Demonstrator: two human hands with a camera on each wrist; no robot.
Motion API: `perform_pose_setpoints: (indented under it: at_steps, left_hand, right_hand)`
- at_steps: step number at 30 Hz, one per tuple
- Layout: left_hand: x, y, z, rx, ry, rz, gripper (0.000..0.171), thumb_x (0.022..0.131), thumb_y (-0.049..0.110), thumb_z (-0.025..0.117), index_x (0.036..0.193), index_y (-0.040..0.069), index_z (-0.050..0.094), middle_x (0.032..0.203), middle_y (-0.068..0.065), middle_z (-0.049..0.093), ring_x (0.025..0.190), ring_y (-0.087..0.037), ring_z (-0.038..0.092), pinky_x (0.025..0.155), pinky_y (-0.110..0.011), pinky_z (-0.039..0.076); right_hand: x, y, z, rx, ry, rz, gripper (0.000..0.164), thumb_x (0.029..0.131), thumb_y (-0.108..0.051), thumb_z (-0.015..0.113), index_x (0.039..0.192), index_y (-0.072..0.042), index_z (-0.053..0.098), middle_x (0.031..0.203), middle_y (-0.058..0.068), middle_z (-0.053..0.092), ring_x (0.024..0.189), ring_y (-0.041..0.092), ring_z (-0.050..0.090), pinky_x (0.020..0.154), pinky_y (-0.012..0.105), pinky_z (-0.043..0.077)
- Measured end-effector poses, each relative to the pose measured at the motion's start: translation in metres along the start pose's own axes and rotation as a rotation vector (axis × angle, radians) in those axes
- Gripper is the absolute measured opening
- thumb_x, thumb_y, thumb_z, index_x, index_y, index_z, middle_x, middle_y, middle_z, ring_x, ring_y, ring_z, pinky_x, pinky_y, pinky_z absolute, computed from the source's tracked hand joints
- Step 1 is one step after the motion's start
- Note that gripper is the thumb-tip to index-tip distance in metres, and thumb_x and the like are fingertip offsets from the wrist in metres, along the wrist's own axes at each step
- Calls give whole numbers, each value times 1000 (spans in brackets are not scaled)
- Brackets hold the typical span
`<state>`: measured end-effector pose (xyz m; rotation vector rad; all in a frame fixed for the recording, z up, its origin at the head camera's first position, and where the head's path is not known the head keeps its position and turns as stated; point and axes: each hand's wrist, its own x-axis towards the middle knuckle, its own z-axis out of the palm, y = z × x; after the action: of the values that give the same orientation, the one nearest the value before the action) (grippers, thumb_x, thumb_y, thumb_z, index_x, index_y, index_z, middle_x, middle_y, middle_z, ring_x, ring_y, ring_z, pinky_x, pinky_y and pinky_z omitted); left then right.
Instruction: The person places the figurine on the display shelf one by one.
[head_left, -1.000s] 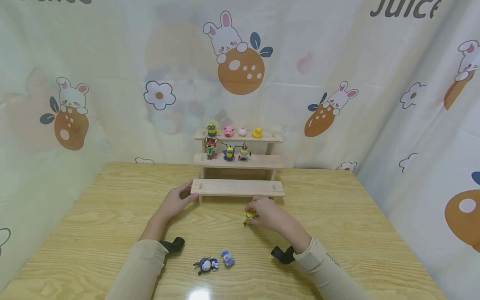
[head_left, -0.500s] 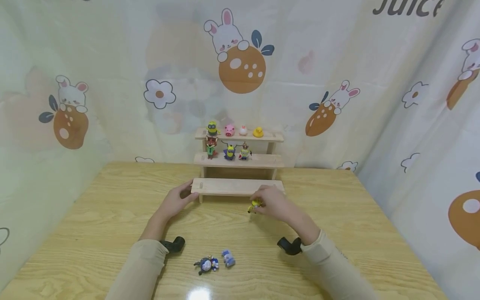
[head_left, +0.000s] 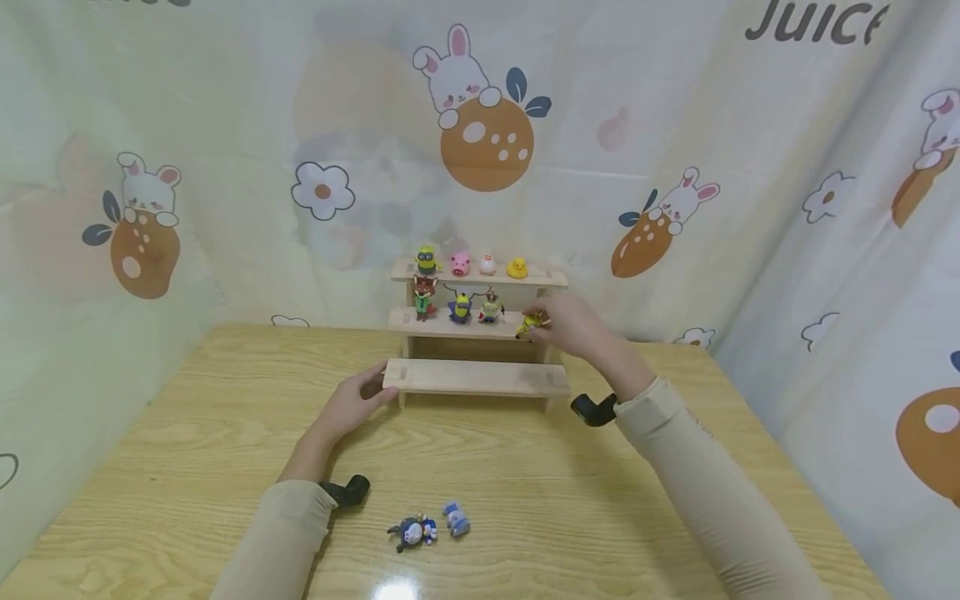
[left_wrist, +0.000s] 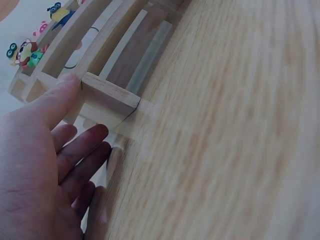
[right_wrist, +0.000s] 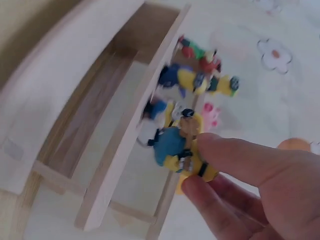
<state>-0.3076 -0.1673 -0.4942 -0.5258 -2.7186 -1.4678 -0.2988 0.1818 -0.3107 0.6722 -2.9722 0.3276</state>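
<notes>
My right hand [head_left: 573, 323] pinches a small yellow minion figure [right_wrist: 169, 144] between thumb and fingers. The figure has blue overalls and a brown piece at its front. In the head view it overlaps the right end of the middle step, right of a crowned minion figure [head_left: 491, 308]. My left hand [head_left: 351, 407] is at the left end of the lowest step [head_left: 472, 377] of the wooden display shelf. In the left wrist view the thumb [left_wrist: 65, 90] lies against the shelf's end, and the fingers are loosely bent beside it.
A fox figure [head_left: 424, 298] and a caped minion [head_left: 461, 309] share the middle step. The top step bears another minion [head_left: 427, 260], a pig [head_left: 461, 265], a white bird [head_left: 487, 265] and a duck [head_left: 517, 267]. A dark figure [head_left: 412, 532] and a blue-grey figure [head_left: 456, 518] lie on the table.
My right hand has carried the yellow minion figure from in front of the lowest step up and back to the middle step's right end. The left hand has stayed in place.
</notes>
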Motion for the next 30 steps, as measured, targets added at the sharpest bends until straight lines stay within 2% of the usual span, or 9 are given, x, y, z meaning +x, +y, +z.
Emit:
perform_pose_setpoints:
  at_steps: [5, 8, 11, 16, 23, 30]
  left_hand:
    - [0, -1, 0, 3, 1, 5, 76, 89, 49, 61, 147, 8, 35, 130, -17, 59, 130, -34, 45, 111, -54, 30]
    - [0, -2, 1, 5, 2, 8, 75, 89, 49, 61, 147, 9, 35, 129, -16, 59, 129, -34, 46, 111, -53, 31]
    - [0, -2, 3, 7, 0, 12, 75, 89, 49, 61, 147, 9, 35, 129, -15, 60, 128, -33, 48, 110, -53, 32]
    - [0, 0, 5, 0, -4, 11, 75, 89, 49, 61, 147, 9, 36, 129, -15, 60, 129, -33, 47, 109, -53, 33]
    - [2, 2, 2, 14, 6, 0, 75, 89, 50, 61, 147, 10, 35, 130, -14, 59, 129, -32, 48, 110, -52, 33]
    - [1, 0, 0, 9, 5, 4, 75, 89, 48, 61, 147, 9, 36, 129, -15, 60, 130, -33, 46, 111, -52, 31]
  right_hand:
    - [19, 8, -4, -11, -9, 10, 35, 88, -17, 68, 120, -2, 65, 109, 14, 69, 96, 26, 65, 84, 40, 53]
    - [28, 13, -2, -33, 0, -3, 28, 88, -16, 67, 113, -4, 68, 98, 12, 70, 84, 23, 62, 76, 39, 52]
    - [34, 20, 3, -41, 15, -6, 28, 88, -15, 68, 112, -3, 69, 96, 13, 71, 82, 22, 63, 76, 38, 52]
    - [41, 27, 6, -52, 26, 2, 35, 88, -14, 67, 119, 1, 65, 105, 17, 70, 90, 26, 65, 82, 40, 53]
    - [47, 29, 6, -70, 19, 5, 34, 87, -11, 65, 119, 0, 65, 100, 15, 71, 79, 21, 61, 76, 38, 52]
    - [52, 29, 11, -85, -15, 28, 35, 88, -13, 66, 121, -1, 64, 101, 14, 70, 84, 22, 62, 75, 37, 52]
